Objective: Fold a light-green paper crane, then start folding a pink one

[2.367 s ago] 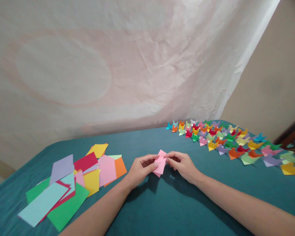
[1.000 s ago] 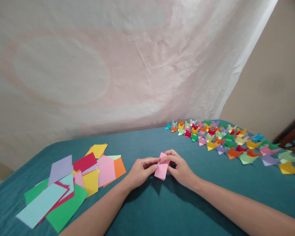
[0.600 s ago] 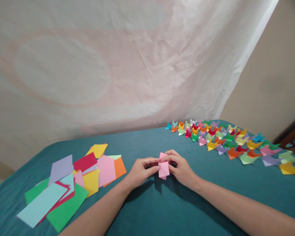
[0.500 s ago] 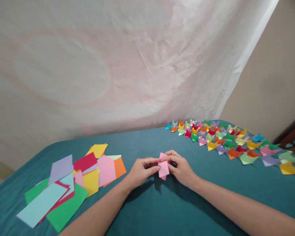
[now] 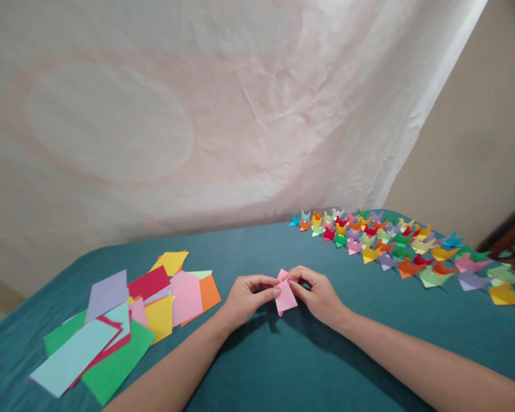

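Observation:
A small pink folded paper (image 5: 286, 298) is held between both hands, just above the green-blue tablecloth (image 5: 278, 366). My left hand (image 5: 249, 296) pinches its left edge between thumb and fingers. On the other side, my right hand (image 5: 315, 290) grips the upper right part, thumb in front and fingers partly behind. One flap of the paper stands up above the fingers, and a small point shows beneath the front panel. The folds behind the front panel are hidden.
Loose coloured sheets overlap at the left, among them a light blue sheet (image 5: 75, 357), a green sheet (image 5: 120, 360) and a red sheet (image 5: 149, 282). Rows of folded paper birds (image 5: 386, 262) stand at the back right. A pale curtain (image 5: 223, 114) hangs behind the table.
The pink paper's front panel has tilted, its lower edge swinging slightly right. My right thumb has moved up to the panel's upper corner. The left hand has barely moved.

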Available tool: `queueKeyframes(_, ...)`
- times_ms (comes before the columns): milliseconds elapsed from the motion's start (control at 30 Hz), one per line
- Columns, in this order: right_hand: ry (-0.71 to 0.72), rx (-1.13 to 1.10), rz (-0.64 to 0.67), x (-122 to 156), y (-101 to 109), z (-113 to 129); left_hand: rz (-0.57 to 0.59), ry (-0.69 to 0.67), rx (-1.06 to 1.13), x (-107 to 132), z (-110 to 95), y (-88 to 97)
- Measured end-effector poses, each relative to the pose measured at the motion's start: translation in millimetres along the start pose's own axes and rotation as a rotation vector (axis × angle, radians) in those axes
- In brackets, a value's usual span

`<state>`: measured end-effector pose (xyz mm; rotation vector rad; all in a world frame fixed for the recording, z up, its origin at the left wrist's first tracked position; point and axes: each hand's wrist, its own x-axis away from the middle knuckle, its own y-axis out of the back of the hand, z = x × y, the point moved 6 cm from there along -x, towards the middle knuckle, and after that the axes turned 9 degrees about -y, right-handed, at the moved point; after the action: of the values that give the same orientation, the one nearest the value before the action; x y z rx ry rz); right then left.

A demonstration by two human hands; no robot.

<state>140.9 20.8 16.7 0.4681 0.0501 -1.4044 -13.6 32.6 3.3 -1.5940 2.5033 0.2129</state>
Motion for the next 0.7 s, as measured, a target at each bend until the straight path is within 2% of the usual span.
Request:
queueKeyframes(400,0.075,0.020,0.039,2.1,-1.9,11.4,-0.037,-0.053,-0.078,-1.4,-6.9,2.7)
queueKeyframes(700,-0.022,-0.089,-0.028,0.4,2.5,2.4,-0.065,-0.105,-0.108,-1.6,-8.5,4.9)
